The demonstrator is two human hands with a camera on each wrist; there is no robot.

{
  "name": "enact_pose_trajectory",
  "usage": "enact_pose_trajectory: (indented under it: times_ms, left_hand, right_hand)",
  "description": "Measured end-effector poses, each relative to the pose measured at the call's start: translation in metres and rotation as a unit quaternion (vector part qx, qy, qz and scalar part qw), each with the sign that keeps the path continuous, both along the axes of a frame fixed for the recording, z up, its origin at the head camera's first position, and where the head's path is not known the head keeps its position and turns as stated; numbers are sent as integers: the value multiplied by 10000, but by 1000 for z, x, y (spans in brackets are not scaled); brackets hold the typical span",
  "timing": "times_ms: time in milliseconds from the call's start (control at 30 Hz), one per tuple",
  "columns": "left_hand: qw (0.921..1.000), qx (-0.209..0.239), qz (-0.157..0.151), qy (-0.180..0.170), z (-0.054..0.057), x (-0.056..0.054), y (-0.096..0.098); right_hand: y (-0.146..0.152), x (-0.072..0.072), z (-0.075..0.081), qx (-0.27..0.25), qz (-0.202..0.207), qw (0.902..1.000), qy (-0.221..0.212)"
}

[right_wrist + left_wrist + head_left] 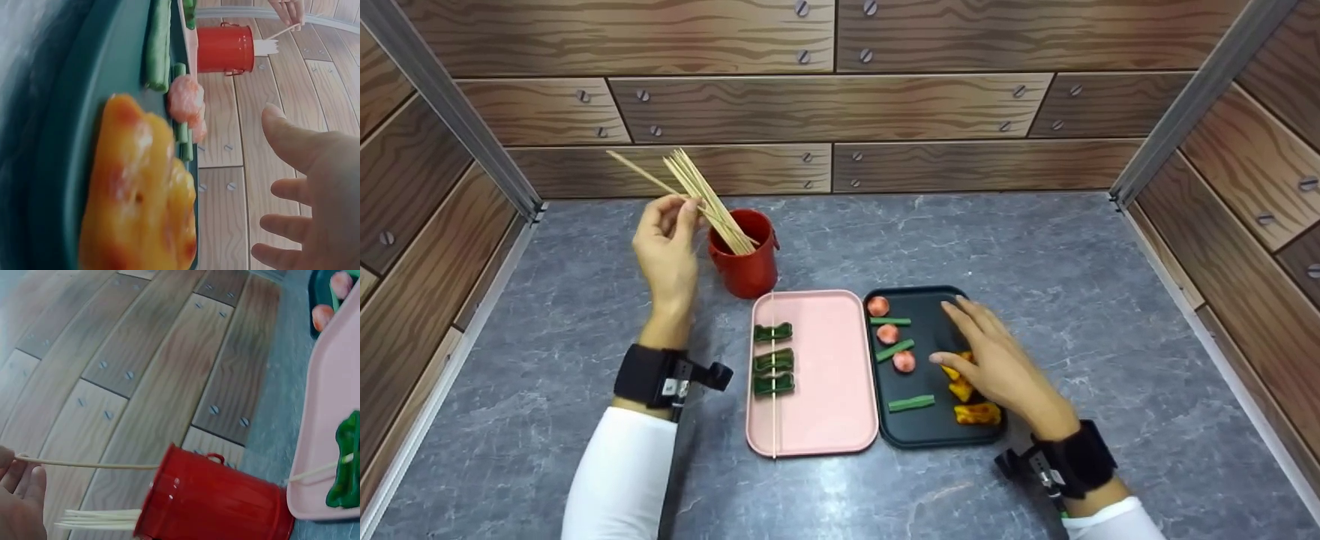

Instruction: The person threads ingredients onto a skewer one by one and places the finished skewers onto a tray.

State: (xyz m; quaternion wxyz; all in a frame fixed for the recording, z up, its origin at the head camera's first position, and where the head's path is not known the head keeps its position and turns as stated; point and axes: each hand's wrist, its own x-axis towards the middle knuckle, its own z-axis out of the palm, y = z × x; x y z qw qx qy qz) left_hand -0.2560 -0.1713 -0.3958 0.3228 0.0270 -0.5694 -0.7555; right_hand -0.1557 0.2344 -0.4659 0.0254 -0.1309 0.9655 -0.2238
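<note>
My left hand (666, 236) pinches a thin wooden skewer (641, 172) between thumb and fingers, beside a red bucket (751, 276). The skewer slants toward the bucket's mouth (101, 466); its lower end is hidden. A bundle of skewers (699, 187) leans in the bucket. On a pink tray (832, 352) lies another skewer threaded through several green pepper-like pieces (773, 361). Over the right side of a dark tray (919, 300), my right hand (997, 364) hovers with fingers spread, holding nothing. Yellow browned pieces (977, 414) lie beneath and beside it.
Pink balls (888, 334) and green stalks (911, 403) lie on the left half of the dark tray. Both trays stand side by side on a grey marbled surface (840, 495). Wood-patterned panels (832, 109) enclose the back and sides.
</note>
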Motion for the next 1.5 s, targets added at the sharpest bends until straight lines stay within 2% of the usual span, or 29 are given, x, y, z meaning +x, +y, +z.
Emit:
enact_pose_trajectory:
  times_ms: [100,233,433,533,700,1000,1200,1500]
  left_hand:
    - [9988,433,-17,242,2,10,2]
    - [9943,976,-260,341,2,24,8]
    - [9828,1660,-807,14,-6,42,21]
    - [9771,1841,-1049,-170,-11,49,29]
    - [9717,1835,-1422,-425,-19,61,43]
    - [9560,1673,-2241,-886,-28,79,63]
    - [9489,1457,-2527,-1202,-36,86,78]
    - [9405,1162,-2876,-1390,-51,91,96]
  right_hand:
    - [-7,0,3,-82,56,9999,112]
    - [-17,1,8,-260,192,9986,419]
    - [-29,3,9,-511,397,9924,1045]
    - [-33,6,6,-647,498,9870,1386]
    - [-39,10,0,-764,585,9817,1644]
    - [-52,19,0,-985,735,9856,1161]
    - [-61,26,-1,-1150,998,9801,1273]
    - [-69,31,-10,-1312,1187,9774,1157]
